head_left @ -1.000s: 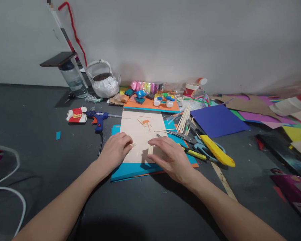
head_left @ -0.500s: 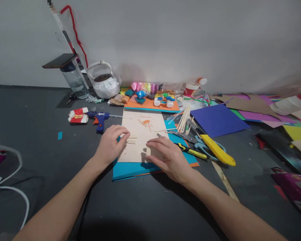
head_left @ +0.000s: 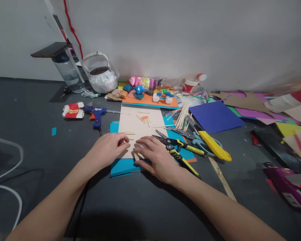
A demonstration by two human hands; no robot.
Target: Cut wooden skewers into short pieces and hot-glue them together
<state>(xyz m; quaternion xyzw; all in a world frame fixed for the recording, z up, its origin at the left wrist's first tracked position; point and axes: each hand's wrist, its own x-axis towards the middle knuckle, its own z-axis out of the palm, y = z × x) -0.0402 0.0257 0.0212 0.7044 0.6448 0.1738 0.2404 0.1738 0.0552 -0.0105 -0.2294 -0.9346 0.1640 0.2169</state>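
Note:
My right hand (head_left: 157, 159) is curled over the pale board (head_left: 129, 117), its thumb and fingers around a few short wooden sticks (head_left: 136, 156) held side by side. My left hand (head_left: 107, 149) rests at the board's left edge, fingers bent in towards the thumb; whatever is between them is hidden. Just beyond its fingertips, more short sticks (head_left: 130, 133) lie flat. Orange paper scraps (head_left: 145, 117) are scattered farther up the board. Wire cutters (head_left: 177, 150) with yellow-and-black handles lie beside my right hand. Blue sheets (head_left: 126, 167) stick out from under the board.
A blue glue gun (head_left: 97, 115) lies on the left, near a white kettle-shaped pot (head_left: 102, 80) and a bottle (head_left: 70, 75). To the right are long sticks (head_left: 182, 115), scissors (head_left: 185, 134), a yellow cutter (head_left: 214, 145) and a dark blue sheet (head_left: 215, 115). Clay packets (head_left: 139, 89) sit at the back.
My right hand has moved left and nearer to me with the sticks, which now slant, uncovering the wire cutters. My left hand is slightly lower. The view has shifted a little.

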